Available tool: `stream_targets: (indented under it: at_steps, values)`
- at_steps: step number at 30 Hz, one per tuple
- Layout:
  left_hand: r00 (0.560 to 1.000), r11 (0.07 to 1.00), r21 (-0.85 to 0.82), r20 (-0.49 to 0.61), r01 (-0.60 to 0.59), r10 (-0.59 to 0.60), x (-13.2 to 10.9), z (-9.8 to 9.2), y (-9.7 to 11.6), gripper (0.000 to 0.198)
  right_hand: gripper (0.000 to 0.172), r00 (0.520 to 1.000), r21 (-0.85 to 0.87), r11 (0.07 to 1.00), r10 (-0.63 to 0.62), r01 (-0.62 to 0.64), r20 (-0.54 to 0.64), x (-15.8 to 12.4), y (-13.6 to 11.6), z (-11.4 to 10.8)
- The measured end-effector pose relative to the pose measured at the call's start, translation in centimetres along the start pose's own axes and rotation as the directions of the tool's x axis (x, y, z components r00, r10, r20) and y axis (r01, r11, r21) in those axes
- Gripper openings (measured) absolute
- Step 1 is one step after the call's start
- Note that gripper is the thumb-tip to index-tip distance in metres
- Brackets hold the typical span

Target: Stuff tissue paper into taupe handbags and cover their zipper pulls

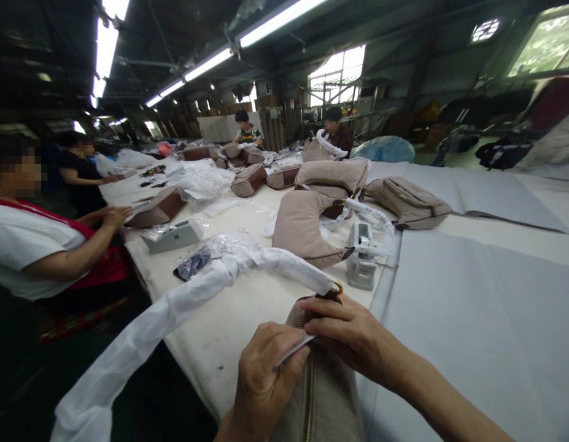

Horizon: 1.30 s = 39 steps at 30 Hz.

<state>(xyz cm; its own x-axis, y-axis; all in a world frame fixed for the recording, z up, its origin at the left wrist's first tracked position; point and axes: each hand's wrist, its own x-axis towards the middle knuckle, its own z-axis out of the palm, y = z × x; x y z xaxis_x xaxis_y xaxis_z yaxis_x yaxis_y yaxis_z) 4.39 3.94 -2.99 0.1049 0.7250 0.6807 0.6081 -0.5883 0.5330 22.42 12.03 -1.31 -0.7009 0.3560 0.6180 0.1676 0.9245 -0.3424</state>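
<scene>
A taupe ribbed handbag (328,399) with a gold zipper lies at the table's near edge under both my hands. My left hand (263,377) is closed, pinching a small white slip of paper (293,351) beside the zipper. My right hand (346,334) rests on the bag's top end, fingers pressed together on the fabric near a gold ring (338,287). From that ring the bag's strap, wrapped in white paper (183,304), curves left and hangs off the table edge.
Several more taupe bags (302,227) lie along the long white table (247,307), with a tape dispenser (361,258), another grey dispenser (174,235) and plastic bags. Grey sheets (472,307) cover the right side. People work at the left and far end.
</scene>
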Motion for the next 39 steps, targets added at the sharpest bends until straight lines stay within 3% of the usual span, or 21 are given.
stream_targets:
  at_steps: [7,9,13,19,26,29,34,39]
  values:
    - [0.999,0.996,0.076,0.015,-0.047,0.046,0.9,0.3,0.6,0.017,0.017,1.000,0.006,1.000,-0.014,0.014,-0.001,0.0,0.1,0.1]
    - [1.000,0.997,0.067,0.012,-0.025,0.024,1.0,0.4,0.6,0.015,0.011,0.999,-0.007,1.000,-0.006,0.006,-0.032,0.0,0.2,0.4]
    - [0.999,0.999,0.018,0.019,0.034,-0.034,0.8,0.3,0.1,0.014,0.015,0.999,-0.007,1.000,-0.019,0.019,-0.043,0.0,0.3,0.5]
    - [0.995,0.991,0.104,0.063,-0.082,0.076,1.0,-0.3,-0.4,0.018,0.015,1.000,0.021,1.000,-0.006,0.006,-0.012,0.6,0.3,0.3]
    - [0.972,0.965,0.123,0.039,-0.234,0.231,0.6,0.0,-1.7,0.034,0.021,0.974,0.124,0.977,0.153,-0.175,0.170,1.9,-0.7,-1.4]
    - [0.966,0.954,0.151,0.051,-0.259,0.254,0.4,0.0,-2.1,0.035,0.021,0.960,0.129,0.973,0.158,-0.191,0.232,2.6,-0.9,-1.9]
    - [0.960,0.949,0.149,0.065,-0.279,0.272,0.6,-0.1,-2.5,0.040,0.011,0.949,0.023,0.985,0.159,-0.172,0.271,2.9,-0.4,-1.0]
    - [0.965,0.957,0.131,0.051,-0.260,0.256,0.7,-0.4,-2.3,0.034,0.010,0.966,-0.171,0.985,0.079,-0.036,0.247,2.9,-0.3,0.4]
